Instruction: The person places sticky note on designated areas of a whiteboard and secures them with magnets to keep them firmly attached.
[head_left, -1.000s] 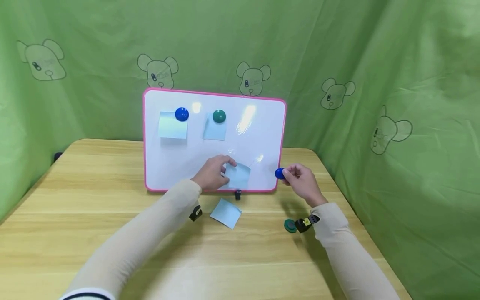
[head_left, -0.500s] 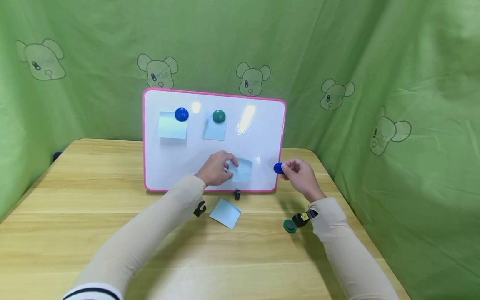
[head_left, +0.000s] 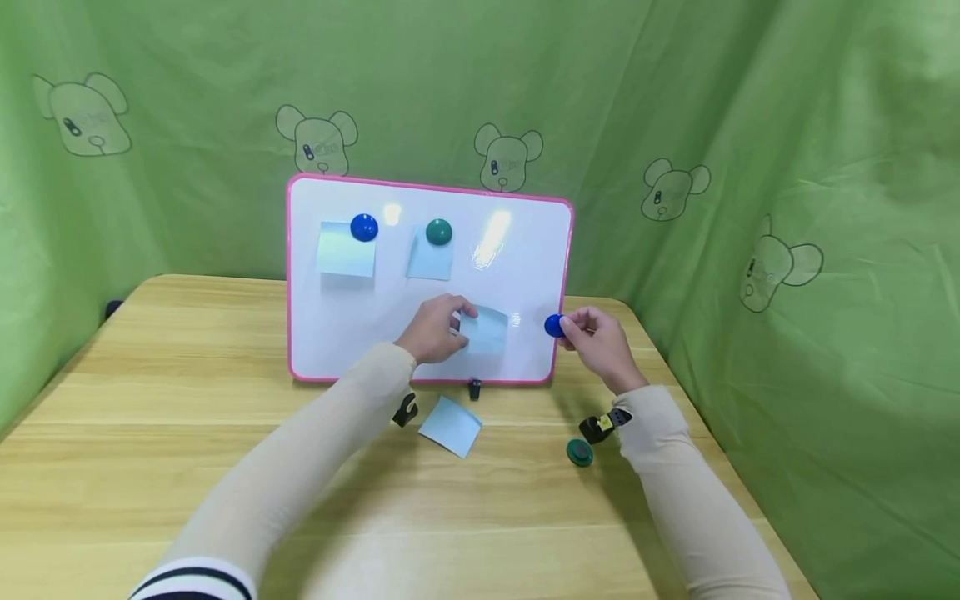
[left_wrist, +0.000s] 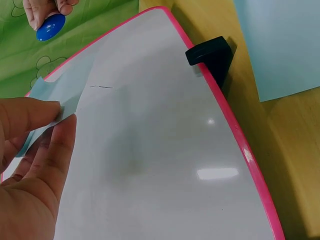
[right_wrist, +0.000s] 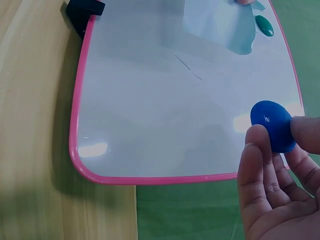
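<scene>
My left hand (head_left: 437, 329) pinches the left edge of a light blue sticky note (head_left: 486, 330) in front of the lower right half of a pink-framed whiteboard (head_left: 360, 325). In the left wrist view the note (left_wrist: 75, 82) bends away from the thumb and fingers. Off the board's right edge, my right hand (head_left: 602, 346) pinches a round blue magnet (head_left: 554, 326) between thumb and fingertips; the right wrist view shows this magnet (right_wrist: 272, 126) from close by. Higher on the board, another blue magnet (head_left: 364, 227) and a green magnet (head_left: 438, 232) each hold a light blue note.
A loose blue note (head_left: 452, 427) lies on the wooden table (head_left: 465, 517) before the board. To its right rests a green magnet (head_left: 579, 452), underside up. A black clip (head_left: 475, 390) grips the board's bottom edge. Green curtain (head_left: 585, 100) surrounds the table.
My left hand has raised its note and shifted it slightly right along the board. My right hand, with the blue magnet, has risen a little and edged left.
</scene>
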